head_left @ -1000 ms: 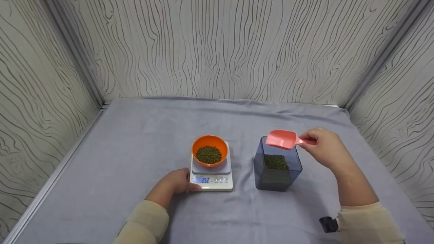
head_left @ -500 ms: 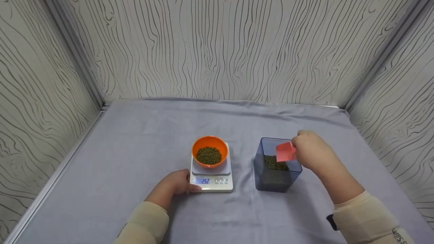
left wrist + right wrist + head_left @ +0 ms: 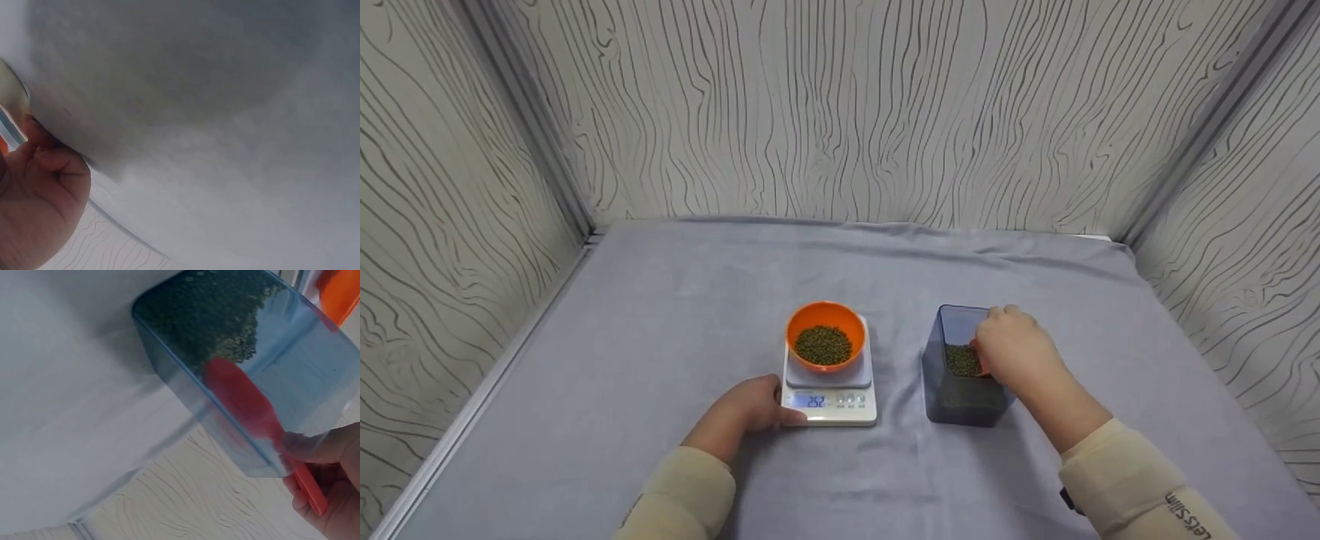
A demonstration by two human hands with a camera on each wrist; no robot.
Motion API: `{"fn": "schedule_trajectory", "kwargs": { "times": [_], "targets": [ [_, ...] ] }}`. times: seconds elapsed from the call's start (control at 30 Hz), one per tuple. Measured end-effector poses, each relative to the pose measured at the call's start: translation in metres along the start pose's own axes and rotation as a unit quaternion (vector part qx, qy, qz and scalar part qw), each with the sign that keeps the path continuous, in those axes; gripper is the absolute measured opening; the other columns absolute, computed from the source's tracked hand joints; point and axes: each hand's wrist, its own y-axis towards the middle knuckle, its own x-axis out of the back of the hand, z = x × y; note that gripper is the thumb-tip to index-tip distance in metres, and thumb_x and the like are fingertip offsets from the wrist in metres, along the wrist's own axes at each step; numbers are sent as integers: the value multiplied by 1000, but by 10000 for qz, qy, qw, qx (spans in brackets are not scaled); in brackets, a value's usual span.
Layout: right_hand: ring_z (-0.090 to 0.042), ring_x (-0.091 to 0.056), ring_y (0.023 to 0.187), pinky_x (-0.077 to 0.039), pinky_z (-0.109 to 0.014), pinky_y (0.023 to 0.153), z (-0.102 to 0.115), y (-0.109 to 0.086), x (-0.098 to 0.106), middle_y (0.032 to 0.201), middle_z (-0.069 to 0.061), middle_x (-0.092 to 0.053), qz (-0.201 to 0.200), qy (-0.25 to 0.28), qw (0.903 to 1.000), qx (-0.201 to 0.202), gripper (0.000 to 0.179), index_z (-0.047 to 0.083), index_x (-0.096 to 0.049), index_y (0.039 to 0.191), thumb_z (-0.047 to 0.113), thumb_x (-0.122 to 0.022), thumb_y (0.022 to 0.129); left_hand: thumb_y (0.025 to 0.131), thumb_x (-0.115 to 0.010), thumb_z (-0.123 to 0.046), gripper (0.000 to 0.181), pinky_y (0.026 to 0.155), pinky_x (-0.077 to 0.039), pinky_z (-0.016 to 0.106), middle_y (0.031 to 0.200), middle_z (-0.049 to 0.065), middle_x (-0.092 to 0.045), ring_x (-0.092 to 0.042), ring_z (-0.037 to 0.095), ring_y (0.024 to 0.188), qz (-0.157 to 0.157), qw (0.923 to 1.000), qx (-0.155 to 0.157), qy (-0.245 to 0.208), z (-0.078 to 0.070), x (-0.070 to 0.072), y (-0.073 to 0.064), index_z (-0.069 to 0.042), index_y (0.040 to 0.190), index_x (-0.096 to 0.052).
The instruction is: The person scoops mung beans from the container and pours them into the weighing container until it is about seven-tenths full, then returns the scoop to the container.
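Note:
My left hand [image 3: 750,405] grips the near left corner of a white kitchen scale [image 3: 844,415], thumb on its front edge. On the scale sits an orange bowl [image 3: 825,313] with green mung beans [image 3: 823,346] in it; the display reads 252. To the right stands a tall bluish clear container [image 3: 960,322] with more mung beans [image 3: 214,320]. Over its right rim, my right hand [image 3: 1020,345] holds a coral-red scoop [image 3: 242,396] by the handle. The scoop's tip dips into the beans, and my hand hides most of it in the head view.
A grey-blue cloth [image 3: 697,300] covers the table, with folds along the back. White wood-grain panels [image 3: 825,112] close off the back and both sides. A gap of cloth separates the scale from the container.
My right hand has moved left and down, turning the scoop from above the container's rim down into the beans. My left hand, the scale and its reading have stayed the same.

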Motion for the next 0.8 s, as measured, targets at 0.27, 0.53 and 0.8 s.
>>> {"fn": "schedule_trajectory", "kwargs": {
  "times": [0.27, 0.53, 0.8],
  "targets": [
    [-29, -49, 66, -45, -43, 62, -13, 1, -4, 68, -12, -49, 407, 516, 9977, -187, 9, -2, -61, 70, -4, -67, 64, 66, -80, -37, 51, 77, -41, 38, 81, 3, -56, -50, 21, 78, 51, 10000, 17, -37, -1, 1, 1, -9, 102, -56],
    [-28, -49, 65, -43, -43, 63, -16, 4, -6, 67, -8, -48, 555, 1153, 9913, -315, 9, 0, -63, 70, -1, -70, 65, 66, -80, -37, 50, 74, -42, 37, 80, 3, -56, -50, 21, 77, 32, 10000, 9, 7, -1, 2, -1, -10, 100, -55],
    [-22, -48, 64, -43, -40, 64, -10, 7, -7, 68, -7, -52, 919, 1805, 9779, -525, 7, 1, -64, 71, -4, -61, 68, 66, -80, -37, 48, 71, -41, 36, 78, 3, -55, -50, 20, 75, 13, 9999, 0, 101, -1, 1, -1, -10, 96, -54]
  ]
}}
